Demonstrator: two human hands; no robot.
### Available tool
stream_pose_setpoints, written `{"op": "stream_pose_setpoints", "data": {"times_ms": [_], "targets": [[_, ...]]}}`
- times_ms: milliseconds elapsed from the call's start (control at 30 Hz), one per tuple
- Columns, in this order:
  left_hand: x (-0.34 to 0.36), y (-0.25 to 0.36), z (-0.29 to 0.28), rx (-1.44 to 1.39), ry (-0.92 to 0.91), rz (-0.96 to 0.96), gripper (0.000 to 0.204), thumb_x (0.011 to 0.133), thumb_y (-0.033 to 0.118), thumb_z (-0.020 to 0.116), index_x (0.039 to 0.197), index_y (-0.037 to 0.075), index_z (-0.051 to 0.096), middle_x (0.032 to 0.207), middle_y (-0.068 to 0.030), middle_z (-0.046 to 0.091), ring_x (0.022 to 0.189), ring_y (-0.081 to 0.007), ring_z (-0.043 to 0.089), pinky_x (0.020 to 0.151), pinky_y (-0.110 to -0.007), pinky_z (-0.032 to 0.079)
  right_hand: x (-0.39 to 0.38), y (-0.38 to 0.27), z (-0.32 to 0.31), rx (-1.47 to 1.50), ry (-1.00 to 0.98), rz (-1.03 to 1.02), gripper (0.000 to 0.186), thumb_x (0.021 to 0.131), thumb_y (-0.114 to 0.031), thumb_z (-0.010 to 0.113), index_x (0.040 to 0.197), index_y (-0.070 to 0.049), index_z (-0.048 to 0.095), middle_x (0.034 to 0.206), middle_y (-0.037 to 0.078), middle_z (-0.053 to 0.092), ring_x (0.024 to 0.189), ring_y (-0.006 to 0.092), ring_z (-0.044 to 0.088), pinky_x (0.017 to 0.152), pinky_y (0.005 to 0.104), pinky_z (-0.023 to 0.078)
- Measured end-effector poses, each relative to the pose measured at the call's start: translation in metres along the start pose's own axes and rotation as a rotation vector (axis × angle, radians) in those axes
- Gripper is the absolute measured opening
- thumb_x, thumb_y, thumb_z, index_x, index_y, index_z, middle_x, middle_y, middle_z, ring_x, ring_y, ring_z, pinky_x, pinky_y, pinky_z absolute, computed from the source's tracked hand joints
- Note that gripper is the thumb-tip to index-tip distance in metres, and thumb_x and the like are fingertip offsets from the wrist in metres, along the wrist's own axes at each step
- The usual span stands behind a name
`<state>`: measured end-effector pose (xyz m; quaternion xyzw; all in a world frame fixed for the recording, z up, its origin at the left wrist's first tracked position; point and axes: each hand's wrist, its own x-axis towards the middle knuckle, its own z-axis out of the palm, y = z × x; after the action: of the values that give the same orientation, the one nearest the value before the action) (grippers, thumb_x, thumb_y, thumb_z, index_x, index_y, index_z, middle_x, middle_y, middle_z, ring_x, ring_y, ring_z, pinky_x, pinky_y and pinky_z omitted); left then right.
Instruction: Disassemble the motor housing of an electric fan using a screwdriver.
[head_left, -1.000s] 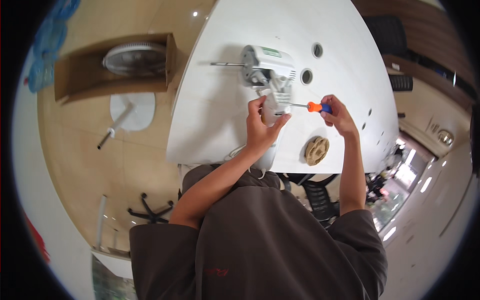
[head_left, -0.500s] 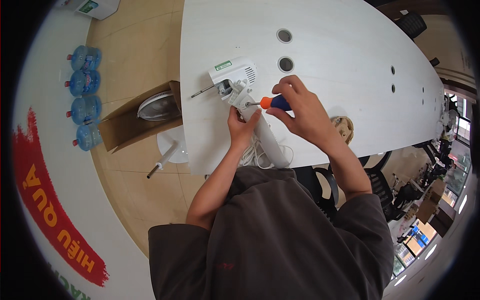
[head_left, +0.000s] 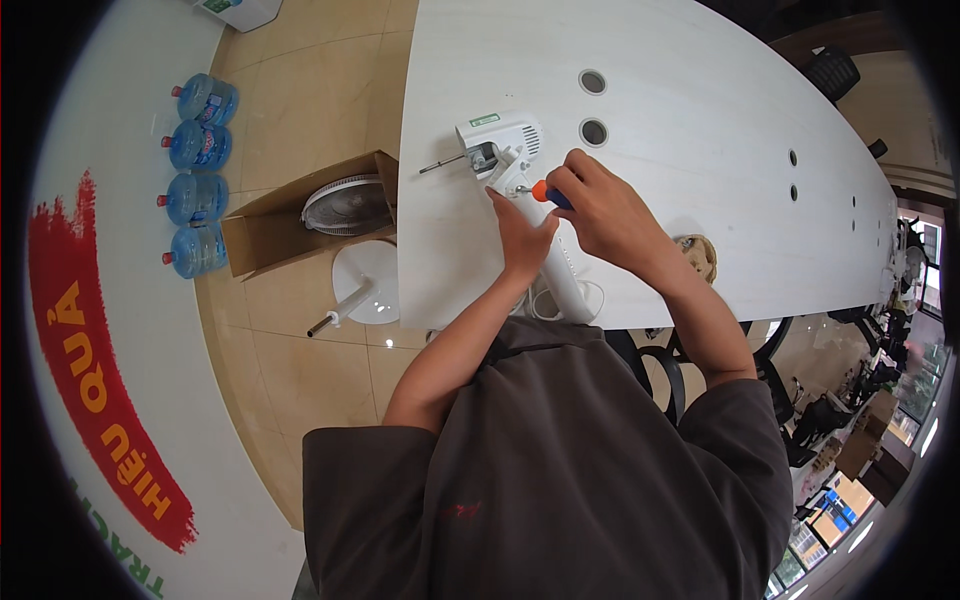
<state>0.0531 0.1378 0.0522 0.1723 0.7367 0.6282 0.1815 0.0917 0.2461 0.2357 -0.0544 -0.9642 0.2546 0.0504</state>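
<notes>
A white electric fan's motor head [head_left: 512, 130] and its control column [head_left: 566, 285] lie on the white table, joined at a hinged neck, with a thin metal shaft jutting out to the left. My left hand [head_left: 524, 238] is closed round the upper column, thumb on the near side. In my right hand [head_left: 612, 215] is a screwdriver [head_left: 541, 190] with an orange and dark blue handle; my fingers wrap that handle and hide most of it. Its tip meets the neck joint, where the screw is too small to make out. White cord [head_left: 590, 298] coils beside the column.
On the floor to the left, an open cardboard box [head_left: 262, 232] holds a fan grille [head_left: 348, 206]. Next to it stands a round white base [head_left: 376, 272] with a pole. Several blue water bottles [head_left: 195, 198] line the wall. A tan roundish object [head_left: 697, 258] lies near the table's front edge.
My right fingers, spread loosely about the screwdriver handle before, now close round it. My left hand has turned a little on the column. The whole view has shifted, so things appear farther right.
</notes>
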Motion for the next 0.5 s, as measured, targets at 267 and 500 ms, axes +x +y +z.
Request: {"op": "stream_pose_setpoints", "data": {"times_ms": [267,500], "targets": [[-0.003,-0.017,0.004,0.101,0.042,0.128,0.084,0.079,0.01,0.07,0.143,-0.006,0.018,0.132,-0.0247,0.043,0.123,-0.038,0.046,0.106,-0.043,0.035,0.008,-0.01,0.009,-0.171,-0.023,-0.024,0.034,0.069,-0.001,0.076,0.097,-0.004,0.056,0.091,0.01,0.052,0.076,0.0311,0.061,0.062,0.0406,0.05],[0.001,-0.021,0.004,-0.033,-0.092,0.001,0.104,0.078,0.017,0.071,0.143,-0.021,-0.002,0.139,-0.0355,0.027,0.132,-0.0452,0.032,0.113,-0.045,0.026,0.013,-0.01,0.013,-0.227,-0.013,0.034,0.03,0.065,-0.003,0.075,0.09,0.004,0.061,0.09,0.018,0.057,0.064,0.0354,0.062,0.057,0.0431,0.05]]}}
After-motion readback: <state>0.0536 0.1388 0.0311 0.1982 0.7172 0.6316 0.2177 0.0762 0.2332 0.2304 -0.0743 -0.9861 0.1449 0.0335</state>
